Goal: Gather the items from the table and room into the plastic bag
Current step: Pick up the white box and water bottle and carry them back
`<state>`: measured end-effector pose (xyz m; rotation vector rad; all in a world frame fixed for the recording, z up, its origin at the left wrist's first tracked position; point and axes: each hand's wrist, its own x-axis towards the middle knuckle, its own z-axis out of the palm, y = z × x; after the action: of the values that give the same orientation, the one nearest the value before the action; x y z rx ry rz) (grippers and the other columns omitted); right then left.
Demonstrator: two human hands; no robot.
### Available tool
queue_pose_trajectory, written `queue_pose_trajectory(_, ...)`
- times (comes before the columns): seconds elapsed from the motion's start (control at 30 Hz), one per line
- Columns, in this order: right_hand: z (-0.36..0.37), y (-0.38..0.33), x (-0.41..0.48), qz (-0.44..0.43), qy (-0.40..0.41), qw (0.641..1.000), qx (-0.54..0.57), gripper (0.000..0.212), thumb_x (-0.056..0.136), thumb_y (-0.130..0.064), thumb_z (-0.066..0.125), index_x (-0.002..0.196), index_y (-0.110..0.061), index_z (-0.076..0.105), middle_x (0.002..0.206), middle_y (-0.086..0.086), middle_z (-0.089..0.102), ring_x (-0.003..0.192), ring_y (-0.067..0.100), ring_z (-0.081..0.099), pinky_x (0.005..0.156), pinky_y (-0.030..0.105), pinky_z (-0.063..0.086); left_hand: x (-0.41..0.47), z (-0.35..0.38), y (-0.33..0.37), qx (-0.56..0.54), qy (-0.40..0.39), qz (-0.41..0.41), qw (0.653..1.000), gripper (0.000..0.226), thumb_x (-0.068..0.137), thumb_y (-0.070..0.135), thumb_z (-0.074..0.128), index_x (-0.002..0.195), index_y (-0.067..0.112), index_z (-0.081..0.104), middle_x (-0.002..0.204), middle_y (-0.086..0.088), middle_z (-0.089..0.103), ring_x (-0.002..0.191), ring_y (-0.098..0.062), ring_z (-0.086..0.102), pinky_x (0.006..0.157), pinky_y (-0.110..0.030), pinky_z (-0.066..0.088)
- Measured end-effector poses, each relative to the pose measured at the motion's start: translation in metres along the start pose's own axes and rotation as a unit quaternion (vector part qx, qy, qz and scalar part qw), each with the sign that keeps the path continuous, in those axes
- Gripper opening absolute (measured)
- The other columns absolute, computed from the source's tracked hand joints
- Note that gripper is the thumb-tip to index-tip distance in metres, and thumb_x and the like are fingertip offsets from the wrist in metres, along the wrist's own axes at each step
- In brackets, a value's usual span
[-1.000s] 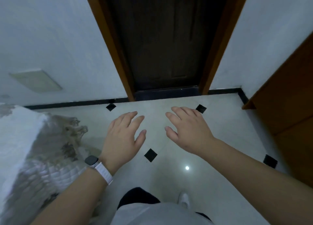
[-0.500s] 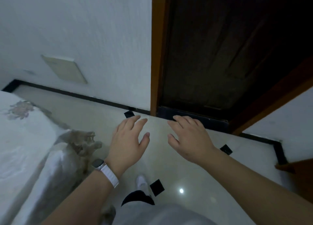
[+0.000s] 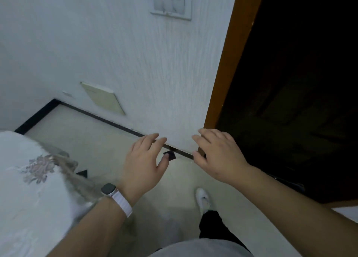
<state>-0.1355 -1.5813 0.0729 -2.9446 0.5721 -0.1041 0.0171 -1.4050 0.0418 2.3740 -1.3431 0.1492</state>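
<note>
One white wall (image 3: pixel 135 53) meets a dark door (image 3: pixel 290 82); a bed (image 3: pixel 29 189) lies at left. Left hand (image 3: pixel 142 167) and right hand (image 3: pixel 219 156) hover over the floor (image 3: pixel 96 144), fingers loosely spread, holding nothing. Where the bag is cannot be told.

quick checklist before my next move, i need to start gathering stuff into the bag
1. Is the left hand free: ok, fingers spread, holding nothing.
2. Is the right hand free: ok, open and holding nothing.
3. Is the plastic bag in sight: not ok, none shows in this view.
4. Are items to gather in sight: not ok, only the bedspread, wall, floor and door frame show.
5. Is the way through the doorway passable: cannot tell, it is too dark to see.
</note>
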Motion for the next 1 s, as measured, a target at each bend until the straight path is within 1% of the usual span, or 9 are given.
queue_pose_trajectory(0.07,0.009,0.017,0.040,-0.014,0.013,1.000,0.014,0.051,0.090,-0.048,0.039,0.124,-0.018,0.063,0.130,0.006,0.060,0.115,0.027,0.056,0.093,0.043,0.045,0.030,0.007,-0.010,0.021,-0.010,-0.019,1.000,0.045,0.089,0.040,0.052,0.127,0.018,0.060,0.130,-0.005,0.060,0.118,-0.027,0.055,0.098,-0.042,0.043)
queue_pose_trajectory(0.13,0.014,0.033,0.082,-0.041,0.020,0.998,0.037,0.050,0.089,-0.047,0.040,0.120,-0.017,0.066,0.127,0.006,0.062,0.111,0.027,0.058,0.090,0.042,0.047,0.064,0.012,-0.019,0.037,-0.019,-0.041,0.998,0.047,0.089,0.041,0.050,0.128,0.019,0.059,0.130,-0.006,0.060,0.118,-0.029,0.055,0.099,-0.044,0.044)
queue_pose_trajectory(0.23,0.016,0.051,0.143,-0.088,0.028,0.995,0.042,0.049,0.089,-0.048,0.041,0.119,-0.019,0.067,0.125,0.005,0.064,0.109,0.025,0.059,0.089,0.037,0.046,0.110,0.012,-0.025,0.057,-0.008,-0.099,0.993,0.048,0.087,0.043,0.048,0.128,0.018,0.060,0.129,-0.007,0.061,0.116,-0.031,0.058,0.096,-0.046,0.047)
queue_pose_trajectory(0.3,0.013,0.054,0.181,-0.121,0.026,0.991,0.048,0.049,0.089,-0.049,0.040,0.119,-0.021,0.067,0.125,0.003,0.063,0.110,0.023,0.057,0.091,0.035,0.043,0.134,0.010,-0.025,0.067,0.009,-0.132,0.989,0.048,0.087,0.042,0.050,0.127,0.019,0.061,0.128,-0.007,0.062,0.115,-0.030,0.058,0.096,-0.045,0.047)
queue_pose_trajectory(0.43,0.008,0.041,0.249,-0.193,0.006,0.979,0.069,0.053,0.090,-0.048,0.038,0.123,-0.017,0.066,0.128,0.006,0.062,0.114,0.026,0.057,0.093,0.040,0.045,0.158,0.006,-0.044,0.085,0.029,-0.190,0.978,0.046,0.087,0.040,0.053,0.127,0.019,0.060,0.128,-0.005,0.061,0.116,-0.028,0.056,0.097,-0.042,0.045)
queue_pose_trajectory(0.53,0.011,0.020,0.287,-0.236,-0.006,0.967,0.090,0.054,0.091,-0.047,0.038,0.126,-0.015,0.064,0.132,0.006,0.060,0.118,0.026,0.055,0.096,0.041,0.044,0.156,-0.003,-0.075,0.107,0.031,-0.251,0.962,0.048,0.086,0.042,0.052,0.127,0.019,0.061,0.129,-0.006,0.062,0.115,-0.030,0.057,0.095,-0.043,0.046)
queue_pose_trajectory(0.7,0.037,-0.028,0.354,-0.298,-0.032,0.949,0.098,0.053,0.091,-0.047,0.039,0.125,-0.016,0.064,0.130,0.007,0.061,0.115,0.026,0.057,0.093,0.041,0.045,0.149,-0.015,-0.141,0.107,0.054,-0.344,0.931,0.048,0.084,0.042,0.051,0.124,0.019,0.063,0.127,-0.008,0.062,0.111,-0.031,0.059,0.091,-0.045,0.049)
queue_pose_trajectory(0.83,0.057,-0.082,0.410,-0.325,-0.035,0.941,0.082,0.048,0.092,-0.045,0.042,0.125,-0.016,0.062,0.129,0.006,0.060,0.113,0.026,0.056,0.090,0.040,0.045,0.147,-0.018,-0.209,0.102,0.068,-0.377,0.918,0.048,0.085,0.042,0.050,0.125,0.019,0.062,0.128,-0.007,0.060,0.114,-0.030,0.057,0.092,-0.045,0.047)
queue_pose_trajectory(1.0,0.070,-0.166,0.491,-0.344,-0.035,0.937,0.040,0.050,0.090,-0.045,0.040,0.121,-0.014,0.064,0.124,0.007,0.063,0.108,0.027,0.060,0.087,0.042,0.048,0.159,-0.036,-0.317,0.087,0.085,-0.412,0.903,0.049,0.085,0.044,0.048,0.125,0.018,0.062,0.128,-0.008,0.061,0.115,-0.032,0.057,0.094,-0.046,0.047)
